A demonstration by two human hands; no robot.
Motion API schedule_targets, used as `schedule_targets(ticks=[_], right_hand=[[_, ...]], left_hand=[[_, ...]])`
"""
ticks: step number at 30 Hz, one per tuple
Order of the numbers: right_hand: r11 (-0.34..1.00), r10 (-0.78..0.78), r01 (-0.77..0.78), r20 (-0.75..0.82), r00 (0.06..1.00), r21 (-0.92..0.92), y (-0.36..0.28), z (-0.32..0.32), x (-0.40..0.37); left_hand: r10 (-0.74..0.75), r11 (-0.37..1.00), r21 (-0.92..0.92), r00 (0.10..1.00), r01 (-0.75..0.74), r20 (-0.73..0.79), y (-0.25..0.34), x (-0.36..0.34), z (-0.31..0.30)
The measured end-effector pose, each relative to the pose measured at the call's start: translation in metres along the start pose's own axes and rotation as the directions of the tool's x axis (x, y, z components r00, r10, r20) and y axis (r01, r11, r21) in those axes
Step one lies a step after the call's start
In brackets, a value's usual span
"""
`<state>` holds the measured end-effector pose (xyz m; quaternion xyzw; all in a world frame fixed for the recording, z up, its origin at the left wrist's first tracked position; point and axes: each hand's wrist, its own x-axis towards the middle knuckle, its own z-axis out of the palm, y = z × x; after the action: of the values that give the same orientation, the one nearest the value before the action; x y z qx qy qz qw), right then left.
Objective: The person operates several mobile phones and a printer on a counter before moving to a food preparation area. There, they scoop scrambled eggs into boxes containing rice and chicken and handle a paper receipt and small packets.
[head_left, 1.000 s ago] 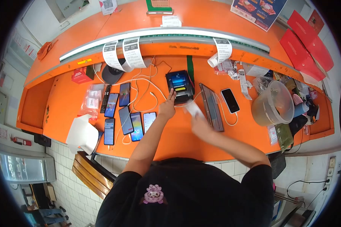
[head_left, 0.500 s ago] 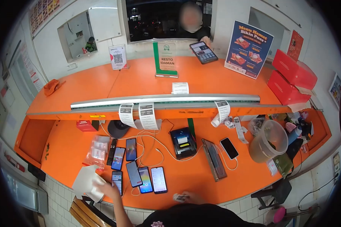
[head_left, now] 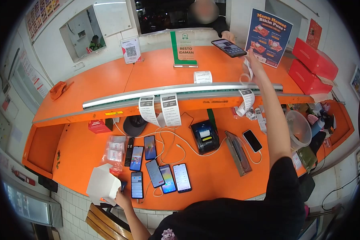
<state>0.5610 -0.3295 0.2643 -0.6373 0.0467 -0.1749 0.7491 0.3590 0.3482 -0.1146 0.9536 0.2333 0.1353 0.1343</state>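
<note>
My right hand [head_left: 257, 70] is stretched over the raised shelf with its fingers closed on a curled paper receipt [head_left: 248, 70]. Close to it is a dark smartphone [head_left: 229, 48], held out by the hand [head_left: 227, 36] of a person at the window. At the lower left, my left hand [head_left: 121, 198] grips the edge of an open white paper box [head_left: 101, 185]. Several phones lie right of that hand, among them a white-screened phone [head_left: 182, 178] and a grey phone [head_left: 155, 173].
A metal order rail [head_left: 180, 95] crosses the counter, with receipts [head_left: 171, 110] hanging from it. Behind the phones stands a black receipt printer [head_left: 205, 137] among white cables. A tablet on a stand [head_left: 237, 153], a clear bucket [head_left: 299, 130] and red boxes [head_left: 314, 66] are rightward.
My right hand has moved from the counter's front edge up and forward, carrying the receipt towards the person's phone. My left hand has closed on the white box. The view has shifted.
</note>
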Motion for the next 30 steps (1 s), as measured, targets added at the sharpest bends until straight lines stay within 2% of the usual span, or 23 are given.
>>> schedule_targets(ticks=[3, 5, 6, 8, 10, 12, 13, 14, 15, 16, 17, 18, 19, 20, 21, 22, 23, 24, 25, 26, 27, 29, 30], right_hand=[[0.998, -0.051, 0.049, 0.054, 0.997, 0.038, 0.026, -0.002, 0.046], [0.962, -0.128, 0.164, -0.167, 0.978, 0.220, 0.027, 0.014, 0.048], [0.953, -0.124, 0.187, -0.257, 0.959, 0.240, 0.029, 0.015, 0.052], [0.907, -0.285, 0.285, -0.047, 0.957, 0.310, 0.050, -0.017, 0.073], [0.896, -0.333, 0.401, -0.311, 0.890, 0.190, 0.032, 0.008, 0.034], [0.851, -0.482, 0.526, -0.391, 0.784, 0.007, 0.017, 0.020, -0.023], [0.935, -0.328, 0.354, -0.345, 0.879, 0.014, 0.021, -0.014, -0.040], [0.921, -0.385, 0.385, -0.255, 0.887, -0.054, 0.016, -0.002, -0.086], [0.967, -0.247, 0.256, -0.274, 0.929, -0.004, 0.014, 0.008, -0.133], [0.951, 0.001, 0.029, -0.096, 0.995, 0.308, 0.025, -0.017, -0.161], [0.892, 0.064, -0.026, -0.068, 0.996, 0.451, 0.023, 0.020, -0.208], [0.781, 0.228, -0.309, 0.213, 0.950, 0.544, 0.039, 0.006, -0.233], [0.824, 0.372, -0.103, -0.395, 0.840, 0.557, 0.039, 0.065, -0.259], [0.879, 0.346, -0.233, -0.220, 0.912, 0.416, 0.074, 0.052, -0.290], [0.671, 0.552, -0.572, 0.197, 0.810, 0.472, 0.133, 0.003, -0.303], [0.733, 0.603, -0.493, -0.111, 0.790, 0.469, 0.146, 0.053, -0.330], [0.374, 0.809, -0.837, 0.301, 0.505, 0.399, 0.174, 0.025, -0.340], [0.055, 0.653, -0.992, 0.747, 0.124, 0.117, 0.210, 0.000, -0.351], [0.362, 0.588, -0.929, 0.755, 0.288, 0.073, 0.259, -0.009, -0.358], [0.254, 0.421, -0.967, 0.897, 0.134, 0.025, 0.276, -0.009, -0.360], [0.193, 0.400, -0.970, 0.915, -0.058, -0.146, 0.294, -0.008, -0.355], [0.172, 0.462, -0.880, 0.825, -0.325, -0.443, 0.332, -0.026, -0.343], [0.179, 0.495, -0.813, 0.765, -0.412, -0.554, 0.348, -0.038, -0.334]], left_hand=[[0.051, 0.996, 0.075, 0.998, -0.049, -0.029, -0.007, 0.003, 0.002], [0.071, 0.996, 0.064, 0.997, -0.069, -0.041, -0.007, 0.002, -0.001], [0.072, 0.996, 0.052, 0.997, -0.070, -0.038, -0.011, 0.003, 0.001], [0.102, 0.995, 0.024, 0.991, -0.100, -0.084, -0.015, -0.002, -0.004], [0.108, 0.994, 0.023, 0.987, -0.106, -0.116, -0.013, -0.008, -0.014], [0.043, 0.999, -0.015, 0.987, -0.045, -0.152, -0.003, -0.018, -0.033], [0.011, 1.000, -0.002, 0.989, -0.011, -0.149, 0.002, -0.025, -0.045], [-0.020, 0.999, -0.035, 0.992, 0.016, -0.124, 0.009, -0.032, -0.059], [-0.059, 0.996, -0.069, 0.992, 0.052, -0.109, 0.011, -0.040, -0.067], [-0.003, 0.997, -0.074, 0.981, -0.011, -0.194, 0.007, -0.051, -0.070], [-0.021, 0.999, -0.048, 0.975, 0.011, -0.221, 0.006, -0.062, -0.072], [-0.051, 0.997, -0.067, 0.973, 0.037, -0.226, 0.004, -0.072, -0.075], [-0.081, 0.994, -0.087, 0.970, 0.063, -0.231, 0.004, -0.085, -0.077], [-0.103, 0.991, -0.111, 0.965, 0.078, -0.241, 0.002, -0.098, -0.076], [-0.142, 0.986, -0.127, 0.954, 0.111, -0.264, -0.003, -0.116, -0.076], [-0.156, 0.986, -0.088, 0.965, 0.140, -0.213, -0.004, -0.130, -0.079], [-0.128, 0.990, -0.084, 0.960, 0.111, -0.247, -0.003, -0.150, -0.080], [-0.163, 0.986, -0.080, 0.957, 0.148, -0.239, -0.005, -0.174, -0.077], [-0.221, 0.975, -0.087, 0.951, 0.207, -0.218, 0.008, -0.196, -0.089], [-0.217, 0.976, -0.062, 0.947, 0.209, -0.236, 0.009, -0.218, -0.089], [-0.215, 0.975, -0.129, 0.919, 0.182, -0.330, 0.022, -0.242, -0.099], [-0.293, 0.956, -0.116, 0.889, 0.269, -0.352, 0.042, -0.298, -0.114], [-0.332, 0.943, -0.135, 0.865, 0.304, -0.376, 0.055, -0.333, -0.118]])
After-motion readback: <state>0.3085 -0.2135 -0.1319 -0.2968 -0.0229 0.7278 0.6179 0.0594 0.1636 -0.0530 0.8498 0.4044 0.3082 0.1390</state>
